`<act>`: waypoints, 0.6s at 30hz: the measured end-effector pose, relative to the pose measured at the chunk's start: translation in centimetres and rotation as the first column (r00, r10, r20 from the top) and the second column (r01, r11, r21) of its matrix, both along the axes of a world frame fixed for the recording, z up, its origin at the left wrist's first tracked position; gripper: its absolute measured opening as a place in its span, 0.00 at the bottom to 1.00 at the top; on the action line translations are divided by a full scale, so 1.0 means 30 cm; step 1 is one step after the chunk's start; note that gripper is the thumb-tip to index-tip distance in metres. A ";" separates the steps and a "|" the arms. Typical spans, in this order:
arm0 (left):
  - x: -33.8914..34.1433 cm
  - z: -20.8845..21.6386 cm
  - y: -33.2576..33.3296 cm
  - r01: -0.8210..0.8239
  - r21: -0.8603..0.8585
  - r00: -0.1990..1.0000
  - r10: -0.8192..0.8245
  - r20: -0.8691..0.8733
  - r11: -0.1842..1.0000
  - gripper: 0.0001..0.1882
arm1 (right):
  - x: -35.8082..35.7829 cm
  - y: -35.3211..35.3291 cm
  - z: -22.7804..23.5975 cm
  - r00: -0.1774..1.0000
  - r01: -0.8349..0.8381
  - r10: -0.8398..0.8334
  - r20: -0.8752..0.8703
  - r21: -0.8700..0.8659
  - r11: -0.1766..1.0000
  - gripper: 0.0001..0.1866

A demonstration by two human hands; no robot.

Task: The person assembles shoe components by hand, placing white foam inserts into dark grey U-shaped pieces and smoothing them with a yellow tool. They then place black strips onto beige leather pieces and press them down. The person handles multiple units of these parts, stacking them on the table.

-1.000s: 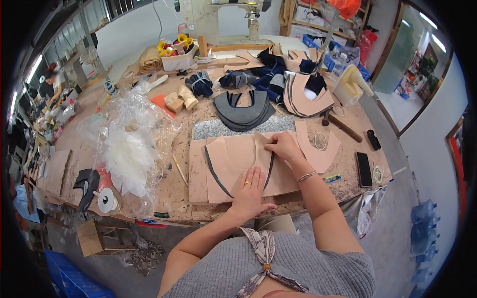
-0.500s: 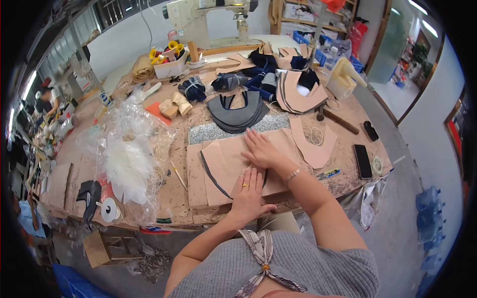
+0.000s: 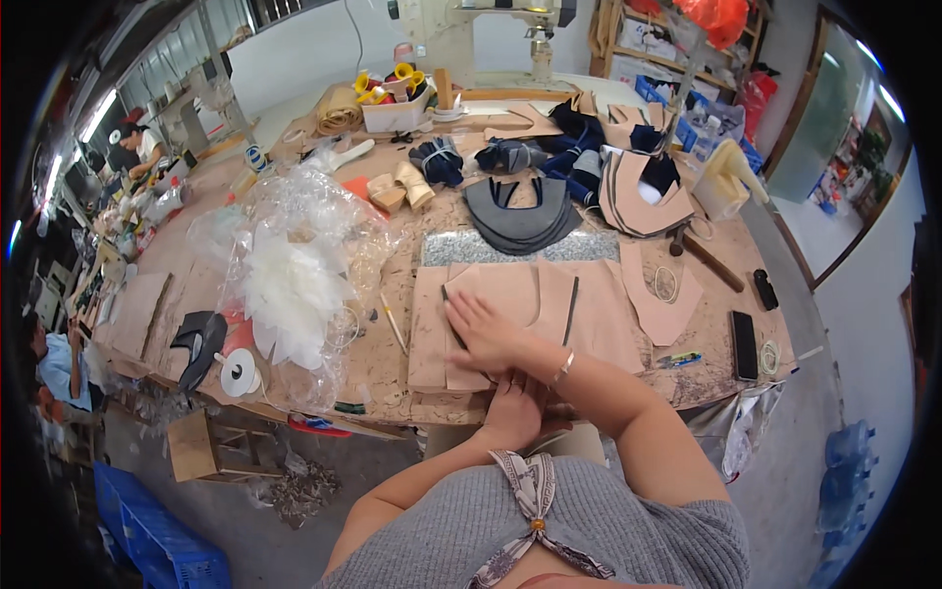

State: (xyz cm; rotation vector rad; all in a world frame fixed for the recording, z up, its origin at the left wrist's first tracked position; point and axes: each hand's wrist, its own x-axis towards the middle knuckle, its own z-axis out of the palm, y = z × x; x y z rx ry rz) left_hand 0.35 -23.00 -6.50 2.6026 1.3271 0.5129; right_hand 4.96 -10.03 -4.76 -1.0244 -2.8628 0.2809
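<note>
My right hand lies flat with fingers stretched out on a tan, leather-like cut piece, over its left side. Dark strips edge this piece on both sides. It rests on a broad tan sheet at the table's near edge. My left hand, with a ring, is by the near edge of the sheet, partly under my right wrist. Its fingers look stretched out and the thumb stands apart; the fingertips are partly hidden. Just beyond lies a speckled stone slab with stacked grey U-shaped pieces over its far edge.
At right are a hammer, a phone and a pen. Clear plastic wrap and white sheets lie at left, near a white spool. A sewing machine stands behind. Another person sits far left.
My right hand has slid left across the tan piece. My left hand has drawn back toward me to the near edge. The whole view has shifted, and the tan piece looks turned more upright.
</note>
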 end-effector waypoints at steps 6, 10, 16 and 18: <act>-0.003 0.013 0.013 -0.028 0.206 0.992 0.002 0.124 0.978 0.51 | -0.092 0.245 0.028 0.982 0.184 -0.187 0.000 -0.178 0.967 0.45; -0.052 0.038 0.011 0.003 0.199 0.981 -0.041 0.188 0.980 0.41 | 0.012 0.326 -0.010 0.877 -0.001 -0.254 -0.409 -0.529 0.849 0.36; -0.208 0.126 0.077 -0.223 -0.088 0.847 0.238 0.475 0.971 0.15 | 0.295 0.053 0.189 0.291 0.120 -0.440 -0.850 -0.424 0.898 0.18; -0.255 0.179 0.153 -0.254 -0.348 0.519 0.430 0.739 0.903 0.14 | 0.348 -0.045 0.244 0.333 0.646 -0.069 -0.940 0.174 0.743 0.13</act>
